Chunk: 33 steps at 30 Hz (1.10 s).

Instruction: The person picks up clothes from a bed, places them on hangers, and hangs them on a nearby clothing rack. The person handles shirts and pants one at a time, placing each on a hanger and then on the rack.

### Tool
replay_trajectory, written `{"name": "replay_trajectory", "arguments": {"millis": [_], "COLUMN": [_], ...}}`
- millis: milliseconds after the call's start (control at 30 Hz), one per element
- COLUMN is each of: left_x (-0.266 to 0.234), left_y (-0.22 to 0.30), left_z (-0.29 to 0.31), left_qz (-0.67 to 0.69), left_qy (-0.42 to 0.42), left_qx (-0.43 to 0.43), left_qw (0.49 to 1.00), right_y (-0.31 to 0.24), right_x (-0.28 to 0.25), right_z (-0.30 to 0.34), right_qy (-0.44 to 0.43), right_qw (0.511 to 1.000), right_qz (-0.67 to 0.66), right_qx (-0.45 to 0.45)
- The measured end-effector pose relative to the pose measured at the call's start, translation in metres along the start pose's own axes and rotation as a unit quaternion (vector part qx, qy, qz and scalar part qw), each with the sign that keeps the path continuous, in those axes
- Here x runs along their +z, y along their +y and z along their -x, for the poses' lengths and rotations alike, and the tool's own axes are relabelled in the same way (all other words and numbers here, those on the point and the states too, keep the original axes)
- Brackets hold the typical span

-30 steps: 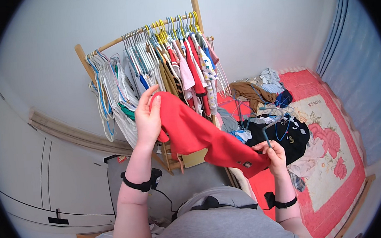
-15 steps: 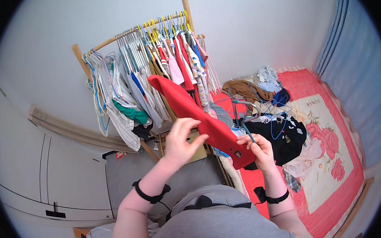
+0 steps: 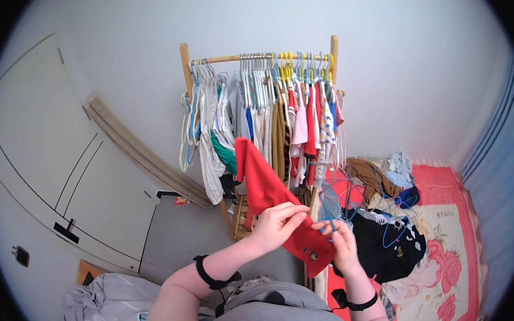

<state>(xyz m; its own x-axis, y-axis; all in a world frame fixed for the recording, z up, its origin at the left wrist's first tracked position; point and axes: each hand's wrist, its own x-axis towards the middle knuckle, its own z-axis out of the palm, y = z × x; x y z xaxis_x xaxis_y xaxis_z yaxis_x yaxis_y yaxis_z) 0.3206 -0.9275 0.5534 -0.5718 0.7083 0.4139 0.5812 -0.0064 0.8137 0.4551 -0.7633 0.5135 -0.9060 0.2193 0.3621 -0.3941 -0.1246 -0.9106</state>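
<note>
A red garment (image 3: 271, 189) with a small dark print near its lower end hangs slantwise in front of me. My left hand (image 3: 280, 224) is closed, thumb and fingers pinching the red cloth at its upper edge. Beside it, my right hand (image 3: 342, 243) is closed round a blue-green clothes hanger (image 3: 333, 227) at the garment's right edge. Most of that hanger is hidden by fingers and cloth, so I cannot tell how far it sits inside the garment.
A wooden clothes rack (image 3: 334, 65) full of hung clothes stands ahead by the wall. At right, a black garment (image 3: 385, 247), a brown garment (image 3: 371, 176) and loose blue hangers (image 3: 396, 234) lie on a red floral bedspread (image 3: 443, 183). A grey clothes pile (image 3: 106, 305) is lower left, near a door (image 3: 61, 174).
My left hand, earlier spread beside the red garment, has closed on its edge. Both hands have come closer together. The view has turned, so the rack appears lower and farther right.
</note>
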Motion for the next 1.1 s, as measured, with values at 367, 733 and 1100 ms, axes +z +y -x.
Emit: {"name": "replay_trajectory", "arguments": {"millis": [367,733,1100], "left_x": [-0.062,-0.193,-0.236], "left_y": [-0.030,-0.039,-0.079], "left_z": [-0.023,-0.098,-0.199], "left_qz": [0.222,0.164,0.211], "left_qy": [0.046,0.145,0.187], "left_qx": [-0.068,-0.003,-0.014], "left_qw": [0.971,0.976,0.959], "right_y": [0.030,0.019,0.093], "right_x": [0.063,0.081,0.109], "right_z": [-0.092,-0.291,-0.461], "right_qy": [-0.170,-0.123,-0.332], "right_qw": [0.939,0.773,0.234], "right_qz": [0.284,0.566,0.875], "right_qx": [-0.095,-0.259,-0.265]}}
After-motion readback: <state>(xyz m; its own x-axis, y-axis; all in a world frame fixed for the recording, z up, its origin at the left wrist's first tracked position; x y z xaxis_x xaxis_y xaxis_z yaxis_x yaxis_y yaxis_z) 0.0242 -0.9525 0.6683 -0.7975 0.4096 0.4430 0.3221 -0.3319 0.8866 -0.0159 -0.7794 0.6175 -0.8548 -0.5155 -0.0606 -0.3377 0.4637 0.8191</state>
